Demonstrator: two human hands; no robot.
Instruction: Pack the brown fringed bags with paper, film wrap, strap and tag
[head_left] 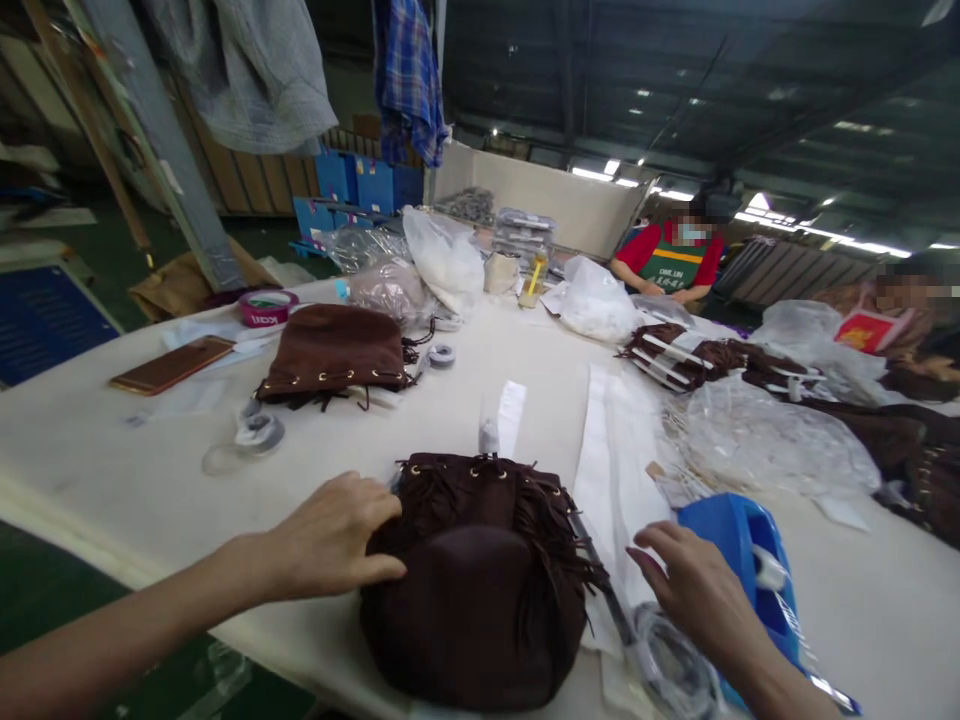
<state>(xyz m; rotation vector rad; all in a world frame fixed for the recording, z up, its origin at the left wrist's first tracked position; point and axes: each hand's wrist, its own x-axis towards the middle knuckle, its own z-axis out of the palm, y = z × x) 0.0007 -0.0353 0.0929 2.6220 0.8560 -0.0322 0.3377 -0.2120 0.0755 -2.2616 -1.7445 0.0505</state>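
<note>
A dark brown drawstring bag [472,600] with fringe and gold eyelets stands at the table's front edge. At its left side, my left hand [337,535] grips the fringed edge between thumb and fingers. My right hand [694,585] is off the bag to the right, thumb and fingers apart, holding nothing. Between that hand and the bag runs a dark strap [604,570], its lower end by a coil in clear wrap [671,660]. Just behind the bag's top, a small wrapped piece [488,435] sticks up beside a white strip [511,415].
Another brown bag [337,350] lies at the left, near a phone [174,365] and a tape roll [268,307]. At the right are a blue tape dispenser [731,520], plastic bags [780,430] and brown bundles [679,355]. A co-worker [675,260] is across the table.
</note>
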